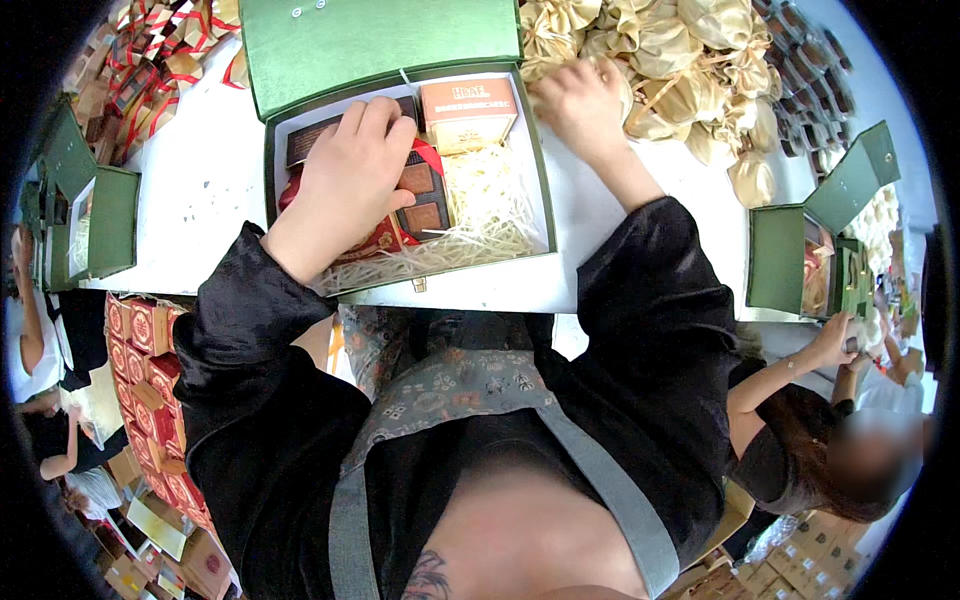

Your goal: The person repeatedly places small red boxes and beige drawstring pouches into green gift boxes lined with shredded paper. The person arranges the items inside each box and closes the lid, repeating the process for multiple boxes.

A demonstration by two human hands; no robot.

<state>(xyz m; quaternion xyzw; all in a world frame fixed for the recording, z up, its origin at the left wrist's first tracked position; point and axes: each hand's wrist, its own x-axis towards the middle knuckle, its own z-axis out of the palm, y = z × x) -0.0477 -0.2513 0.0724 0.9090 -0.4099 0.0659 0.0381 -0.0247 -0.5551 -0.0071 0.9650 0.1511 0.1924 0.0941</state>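
Note:
A green gift box (548, 187) with a white lining lies with its lid (382, 45) raised on the table before me. My left hand (360, 165) rests palm down over the box's left half, fingers bent, on a small pack of brown squares (420, 191) with a red ribbon; what it grips is hidden. Beneath it show a dark flat box (300, 142) and a red patterned pack (379, 244). An orange and cream carton (469, 112) sits at the back right, above pale shredded paper (487, 202). My right hand (581, 101), blurred, is right of the box beside gold fabric pouches (664, 49).
Ribboned packs (150, 67) are heaped at the back left. Other green boxes stand at the left (112, 221) and right (776, 259). Dark small packs (810, 75) lie far right. Red boxes (150, 330) are stacked below left. Co-workers (787, 442) are at both sides.

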